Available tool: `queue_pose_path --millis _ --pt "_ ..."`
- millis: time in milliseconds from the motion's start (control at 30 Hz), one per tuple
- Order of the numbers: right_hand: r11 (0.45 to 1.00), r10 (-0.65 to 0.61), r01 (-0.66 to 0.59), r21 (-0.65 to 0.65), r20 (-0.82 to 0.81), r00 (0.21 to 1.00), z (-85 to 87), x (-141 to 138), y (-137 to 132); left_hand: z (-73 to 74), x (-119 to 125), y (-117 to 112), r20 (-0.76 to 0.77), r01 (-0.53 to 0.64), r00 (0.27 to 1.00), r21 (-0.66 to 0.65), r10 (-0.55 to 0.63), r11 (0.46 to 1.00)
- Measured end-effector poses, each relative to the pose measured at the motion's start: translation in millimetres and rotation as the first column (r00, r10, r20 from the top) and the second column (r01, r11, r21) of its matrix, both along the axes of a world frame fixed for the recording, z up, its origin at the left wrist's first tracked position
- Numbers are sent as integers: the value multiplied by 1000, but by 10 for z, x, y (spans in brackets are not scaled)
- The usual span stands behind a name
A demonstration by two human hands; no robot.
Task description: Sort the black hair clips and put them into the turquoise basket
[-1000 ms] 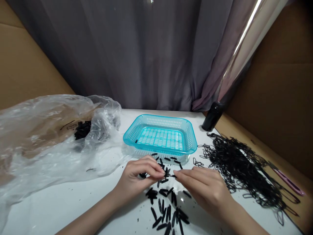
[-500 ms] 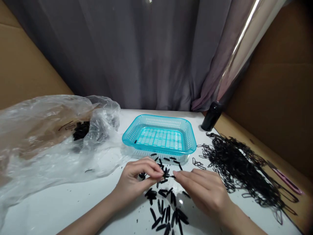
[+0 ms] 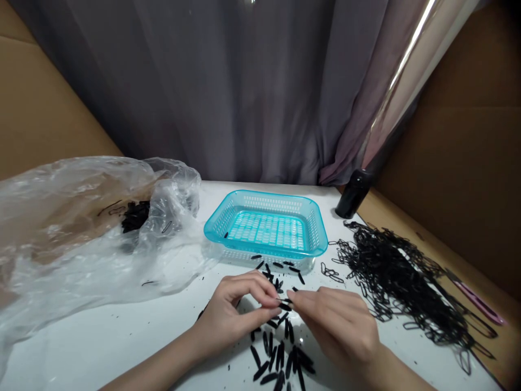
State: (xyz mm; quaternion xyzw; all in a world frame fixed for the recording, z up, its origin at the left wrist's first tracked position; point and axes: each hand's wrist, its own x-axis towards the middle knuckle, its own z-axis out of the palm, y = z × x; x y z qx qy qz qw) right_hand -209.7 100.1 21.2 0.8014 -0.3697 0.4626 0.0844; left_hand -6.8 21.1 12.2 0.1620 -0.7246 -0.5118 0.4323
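Note:
My left hand (image 3: pixel 244 301) is closed in a pinch, thumb against fingertips, just in front of the basket. Facing it, my right hand (image 3: pixel 342 320) has its thumb and fingers pressed together. A thin black wire piece (image 3: pixel 284 300) spans the small gap between the two sets of fingertips; its ends are hidden by the fingers. Many small slim black pieces (image 3: pixel 280 355) lie scattered on the white table below and behind my hands. To the right of my right hand is a tangled heap of black wire loops (image 3: pixel 391 271).
A turquoise plastic basket (image 3: pixel 264 250) stands behind my hands with one small black piece inside. At left lies a clear plastic bag (image 3: pixel 81 260) with black pieces in it. A black cylinder (image 3: pixel 354 194) and a pink-handled tool (image 3: pixel 478 303) are on the right.
Both hands have shifted slightly towards me, their fingertips lower in view. The fingertips are a little closer together. The basket, bag and heap stay put.

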Motion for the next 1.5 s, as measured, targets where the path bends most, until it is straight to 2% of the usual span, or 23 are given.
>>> queue_pose_path --millis 200,333,467,567,767,967,1100,1200,1267,1333,1433,1500 --pt "998 -64 63 30 66 996 119 -26 7 3 35 -58 -49 -47 998 -68 44 997" --pt "972 -96 73 224 91 991 189 8 31 19 40 -77 -56 -43 998 -121 37 992" --pt "913 -43 -16 407 135 990 194 48 31 15 25 -64 -28 -17 1000 -127 13 992" --pt "868 -43 -56 494 187 981 175 51 9 17 20 -53 -20 4 1000 -130 -7 991" --pt "841 -6 -145 521 278 961 113 35 -24 8 9 -32 -45 -10 999 -130 5 991" --pt "803 -106 -142 579 373 922 46 84 -39 -4 -13 -19 -67 -91 995 -284 75 955" --pt "788 -149 -156 595 432 890 33 111 -46 -8 0 7 -25 -110 994 -316 108 942" --pt "775 -155 -176 607 452 878 40 125 -44 -38 -11 21 -49 -123 992 -327 113 937" --pt "787 -143 -177 591 454 880 41 132 -44 -56 -28 33 -65 -129 991 -293 115 947" --pt "815 -129 -157 558 438 890 35 134 -44 -61 -46 56 -58 -134 990 -195 125 972" --pt "870 -106 -102 482 386 917 24 131 -40 -47 -63 111 1 -119 993 93 120 989" --pt "909 -79 -70 410 336 938 17 126 -31 -39 -72 146 24 -68 998 305 64 950"
